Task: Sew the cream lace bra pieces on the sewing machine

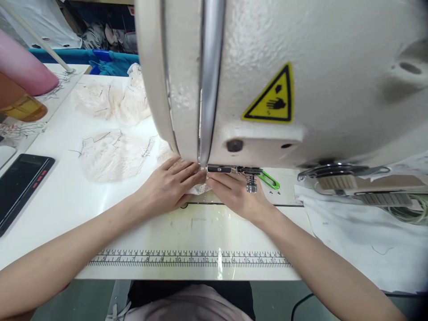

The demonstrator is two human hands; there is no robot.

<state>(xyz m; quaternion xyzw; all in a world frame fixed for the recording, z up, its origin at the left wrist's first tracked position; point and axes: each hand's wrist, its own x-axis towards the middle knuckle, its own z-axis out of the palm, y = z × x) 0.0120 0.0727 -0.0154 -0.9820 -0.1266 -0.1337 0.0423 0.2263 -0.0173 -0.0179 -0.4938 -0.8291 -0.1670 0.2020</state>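
Observation:
A pale, cream lace piece (199, 189) lies under the needle area of a white sewing machine (261, 53). My left hand (169, 183) is on it from the left, its fingers bent and closed over the lace. From the right, my right hand (236, 189) meets it with fingers pressed together at the lace edge. Part of that hand is hidden behind the machine's metal attachment (222, 169) and its screw. The machine head covers the needle tip from view. More lace (113, 156) with loose dark threads lies left of my left hand.
Another lace heap (113, 100) lies farther back. At left are a phone (23, 187) and a pink thread cone (28, 67). A printed ruler (190, 258) runs along the table's front edge. White cloth (364, 240) covers the right side, and a green clip (269, 180) sits by the attachment.

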